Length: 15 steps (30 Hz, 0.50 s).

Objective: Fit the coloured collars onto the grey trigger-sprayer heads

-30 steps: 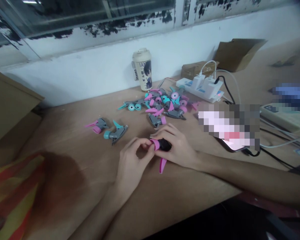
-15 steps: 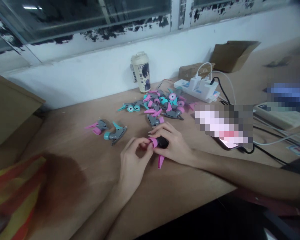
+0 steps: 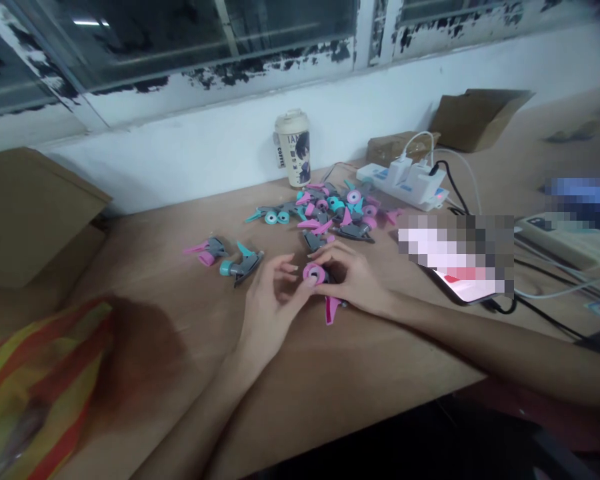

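Observation:
My right hand (image 3: pixel 357 283) grips a dark spray-trigger head (image 3: pixel 325 283) with a pink round collar and a pink lever hanging down toward the wooden table (image 3: pixel 330 373). My left hand (image 3: pixel 270 300) is beside it, fingers loosely curled and partly spread, fingertips touching the pink collar. Two assembled trigger heads lie to the left, one teal and grey (image 3: pixel 241 266), one pink and grey (image 3: pixel 206 251). A pile of several pink, teal and grey trigger parts (image 3: pixel 330 210) lies just behind my hands.
A paper coffee cup (image 3: pixel 293 147) stands by the white wall. A white power strip (image 3: pixel 405 183) with chargers and cables sits at the right, beside a phone. Cardboard boxes are at far left (image 3: pixel 25 213) and back right (image 3: pixel 475 117). Striped red-yellow cloth (image 3: pixel 35 373) lies lower left.
The pink collar has turned to face the camera in my right hand. My left hand's fingers have loosened from a pinch and spread. The view shifted slightly.

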Available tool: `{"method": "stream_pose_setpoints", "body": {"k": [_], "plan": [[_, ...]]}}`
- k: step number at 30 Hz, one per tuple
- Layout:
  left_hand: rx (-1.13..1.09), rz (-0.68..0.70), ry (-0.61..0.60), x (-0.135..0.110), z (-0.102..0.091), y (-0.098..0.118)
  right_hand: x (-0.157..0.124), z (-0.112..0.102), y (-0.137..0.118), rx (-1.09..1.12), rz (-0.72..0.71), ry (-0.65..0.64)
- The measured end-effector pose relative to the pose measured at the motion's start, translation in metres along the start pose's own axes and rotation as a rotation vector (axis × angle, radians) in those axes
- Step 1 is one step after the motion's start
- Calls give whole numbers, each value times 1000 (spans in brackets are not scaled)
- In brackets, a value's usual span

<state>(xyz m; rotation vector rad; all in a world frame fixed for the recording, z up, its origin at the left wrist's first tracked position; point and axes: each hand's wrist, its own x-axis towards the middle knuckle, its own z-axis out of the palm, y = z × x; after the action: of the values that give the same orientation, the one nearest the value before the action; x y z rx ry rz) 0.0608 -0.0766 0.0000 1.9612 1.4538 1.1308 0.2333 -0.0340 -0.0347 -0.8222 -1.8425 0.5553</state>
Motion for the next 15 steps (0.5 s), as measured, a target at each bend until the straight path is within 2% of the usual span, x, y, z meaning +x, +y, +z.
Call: {"method": "stream_pose_setpoints", "body": {"k": [4, 8, 11, 15], "plan": [[73, -23, -114, 0, 9, 2, -3, 1, -6, -67, -56, -105], [190, 28, -42, 6, 9, -5, -3, -1, -12, -103, -76, -145], [304, 69, 75, 18, -3, -22, 0, -6, -16, -133, -103, -84], [438, 33, 70, 33, -27, -52, 3, -10, -18, -181, -84, -28]]}}
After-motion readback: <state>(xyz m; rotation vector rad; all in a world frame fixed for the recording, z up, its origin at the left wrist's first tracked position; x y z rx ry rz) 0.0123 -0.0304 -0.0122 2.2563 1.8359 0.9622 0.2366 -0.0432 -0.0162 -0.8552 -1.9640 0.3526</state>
